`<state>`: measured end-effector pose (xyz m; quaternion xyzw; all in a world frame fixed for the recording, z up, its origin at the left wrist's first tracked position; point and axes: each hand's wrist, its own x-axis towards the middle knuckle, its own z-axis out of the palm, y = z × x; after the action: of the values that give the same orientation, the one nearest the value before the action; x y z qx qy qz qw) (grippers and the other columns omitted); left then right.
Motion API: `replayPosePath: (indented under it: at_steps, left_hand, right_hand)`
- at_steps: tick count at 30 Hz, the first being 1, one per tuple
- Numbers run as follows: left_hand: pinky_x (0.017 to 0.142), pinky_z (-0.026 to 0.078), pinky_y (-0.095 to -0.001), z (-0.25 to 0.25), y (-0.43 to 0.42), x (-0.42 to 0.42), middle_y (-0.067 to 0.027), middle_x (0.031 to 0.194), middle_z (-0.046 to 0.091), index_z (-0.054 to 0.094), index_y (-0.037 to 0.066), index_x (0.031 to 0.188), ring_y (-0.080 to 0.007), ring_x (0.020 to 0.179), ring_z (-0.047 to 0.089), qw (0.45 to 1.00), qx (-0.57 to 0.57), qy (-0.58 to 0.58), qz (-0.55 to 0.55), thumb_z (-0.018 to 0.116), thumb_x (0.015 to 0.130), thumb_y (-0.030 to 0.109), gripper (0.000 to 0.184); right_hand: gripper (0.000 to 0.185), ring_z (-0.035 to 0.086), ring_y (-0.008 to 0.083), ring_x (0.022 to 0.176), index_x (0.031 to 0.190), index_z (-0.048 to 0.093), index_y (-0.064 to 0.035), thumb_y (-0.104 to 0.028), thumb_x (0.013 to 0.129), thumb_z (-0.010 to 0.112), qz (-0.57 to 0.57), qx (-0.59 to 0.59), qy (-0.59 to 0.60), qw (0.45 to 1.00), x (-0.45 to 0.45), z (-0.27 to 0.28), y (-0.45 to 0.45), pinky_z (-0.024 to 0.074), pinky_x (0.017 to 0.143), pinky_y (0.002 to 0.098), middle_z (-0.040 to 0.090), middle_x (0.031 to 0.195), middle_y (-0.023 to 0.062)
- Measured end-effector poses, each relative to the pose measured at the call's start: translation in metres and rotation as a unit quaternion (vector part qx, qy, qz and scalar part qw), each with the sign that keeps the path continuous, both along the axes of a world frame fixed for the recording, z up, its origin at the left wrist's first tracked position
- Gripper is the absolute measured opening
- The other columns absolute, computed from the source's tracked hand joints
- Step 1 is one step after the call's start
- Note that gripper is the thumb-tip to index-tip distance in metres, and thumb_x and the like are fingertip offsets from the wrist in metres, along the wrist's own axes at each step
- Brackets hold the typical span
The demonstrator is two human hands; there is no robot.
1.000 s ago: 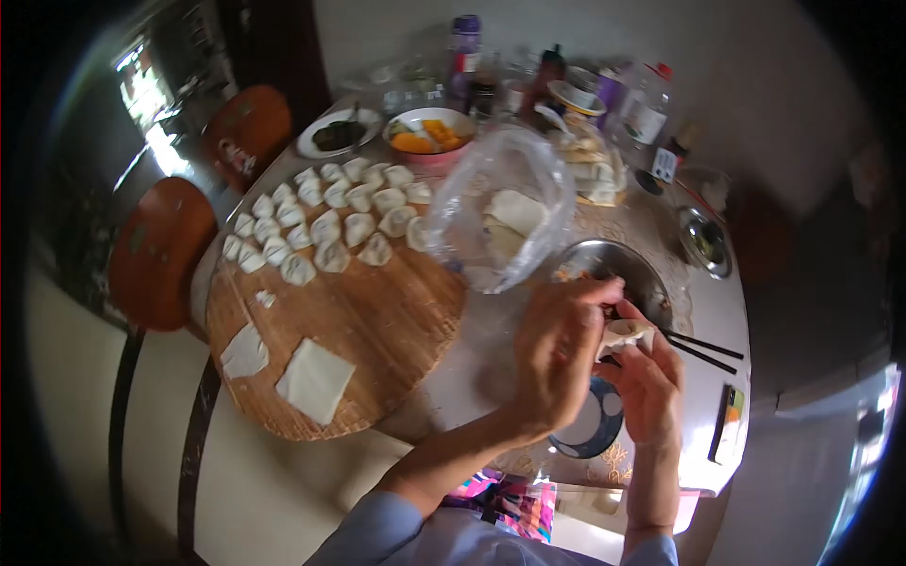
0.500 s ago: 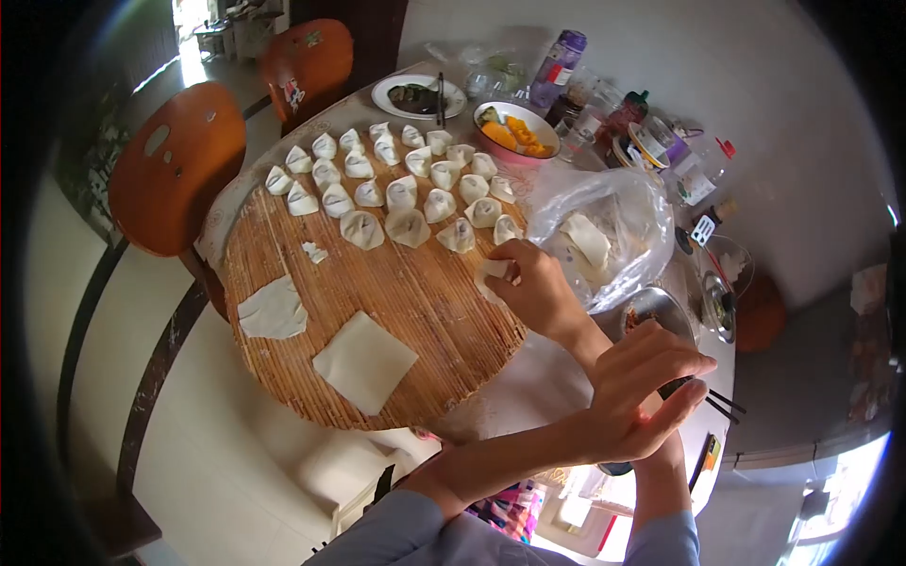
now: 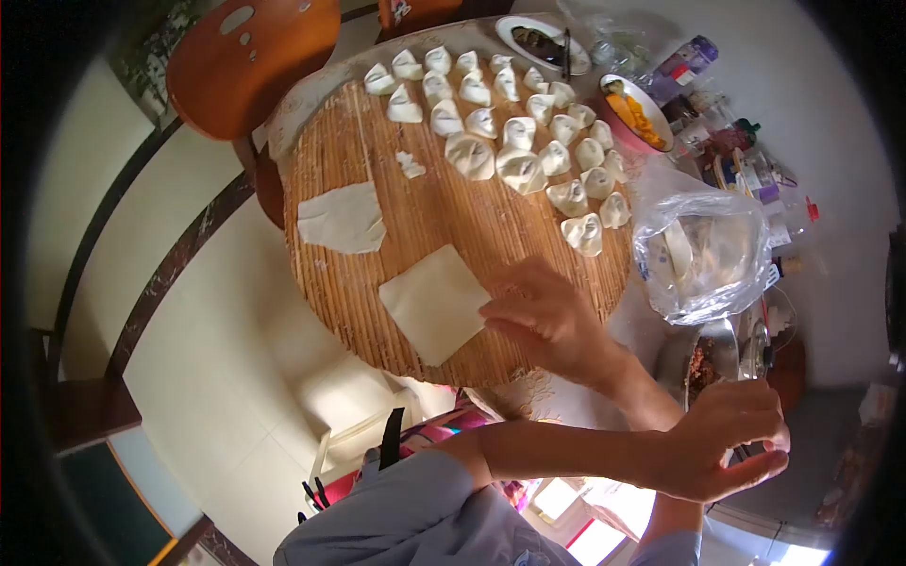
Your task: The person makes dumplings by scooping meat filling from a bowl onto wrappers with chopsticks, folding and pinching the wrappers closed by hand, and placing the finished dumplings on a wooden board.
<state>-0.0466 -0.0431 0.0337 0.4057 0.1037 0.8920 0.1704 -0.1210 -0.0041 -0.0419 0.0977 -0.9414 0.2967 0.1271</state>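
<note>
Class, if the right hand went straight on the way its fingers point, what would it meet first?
The right hand would probably meet the square wrapper first, at the corner by its fingertips; this view leaves unclear whether it already touches.

Clock positions were referenced to the center of the round board, with 12 at the top of the view. Folded dumplings occupied the board from 11 to 3 o'clock. An irregular dough sheet lay at 9. The right hand was positioned with fingertips at the right corner of the square wrapper; contact could not be confirmed. The left hand, fingers curved, was located beyond 4, near the metal bowl. The plastic bag sat at 3.
</note>
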Motion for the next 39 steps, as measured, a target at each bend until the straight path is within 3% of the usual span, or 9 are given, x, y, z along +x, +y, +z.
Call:
replayPosePath:
  at_steps: [5,14,17,23,29,33,39]
  left_hand:
    - [0.055,0.037,-0.0338,0.000,-0.006,-0.003,-0.0056,0.068,0.053,0.055,0.005,0.073,-0.0215,0.062,0.050,0.997,0.024,-0.016,-0.075,0.059,0.081,0.019,0.016]
    - [0.052,0.036,-0.0320,0.001,-0.008,-0.007,-0.0040,0.065,0.053,0.055,0.006,0.071,-0.0187,0.059,0.049,0.998,0.007,-0.019,-0.064,0.059,0.082,0.021,0.019]
    - [0.051,0.036,-0.0314,0.002,-0.006,-0.003,-0.0037,0.065,0.053,0.056,0.006,0.071,-0.0182,0.058,0.050,0.998,0.005,-0.040,-0.043,0.059,0.082,0.022,0.020]
    - [0.051,0.037,-0.0305,0.001,-0.004,-0.001,-0.0039,0.064,0.054,0.055,0.006,0.071,-0.0177,0.058,0.051,0.998,0.005,-0.044,-0.051,0.059,0.082,0.021,0.019]
    - [0.052,0.039,-0.0306,0.001,-0.006,0.000,-0.0045,0.065,0.055,0.055,0.006,0.070,-0.0180,0.059,0.053,0.997,-0.030,-0.043,-0.062,0.060,0.082,0.018,0.018]
    - [0.052,0.038,-0.0304,0.000,-0.004,0.000,-0.0044,0.065,0.054,0.055,0.005,0.071,-0.0175,0.058,0.052,0.997,-0.025,-0.039,-0.064,0.060,0.082,0.018,0.018]
    - [0.051,0.038,-0.0296,-0.001,-0.005,-0.006,-0.0047,0.067,0.054,0.057,0.005,0.074,-0.0167,0.058,0.051,0.996,-0.048,-0.021,-0.067,0.060,0.082,0.015,0.014]
  right_hand:
    - [0.022,0.055,0.0259,0.083,0.084,0.062,-0.0051,-0.002,0.063,0.071,0.098,-0.012,0.005,0.995,-0.011,-0.009,-0.025,0.0463,0.067,0.0353,0.056,0.093,0.0081]
    - [0.025,0.053,0.0227,0.075,0.077,0.057,-0.0061,-0.007,0.055,0.070,0.112,0.124,0.035,0.985,-0.012,-0.018,-0.047,0.0420,0.062,0.0333,0.051,0.082,0.0061]
    - [0.023,0.053,0.0246,0.074,0.075,0.056,-0.0054,-0.004,0.057,0.069,0.099,0.102,0.007,0.990,-0.012,-0.020,-0.050,0.0427,0.062,0.0342,0.052,0.081,0.0079]
    - [0.019,0.054,0.0298,0.076,0.073,0.053,-0.0018,0.005,0.059,0.065,0.068,-0.067,-0.046,0.994,-0.018,-0.018,-0.045,0.0449,0.064,0.0377,0.052,0.080,0.0105]
    - [0.019,0.054,0.0299,0.077,0.074,0.052,-0.0009,0.007,0.061,0.064,0.067,-0.034,-0.039,0.996,-0.019,-0.015,-0.048,0.0464,0.064,0.0358,0.052,0.080,0.0112]
    - [0.013,0.056,0.0195,0.073,0.082,0.053,-0.0004,0.004,0.073,0.061,-0.001,-0.203,-0.115,0.972,-0.018,-0.016,-0.043,0.0464,0.064,0.0290,0.055,0.081,0.0082]
    - [0.010,0.054,0.0088,0.073,0.094,0.054,0.0012,-0.003,0.084,0.054,-0.191,-0.471,-0.150,0.848,-0.028,-0.018,-0.026,0.0447,0.061,0.0221,0.056,0.085,0.0041]
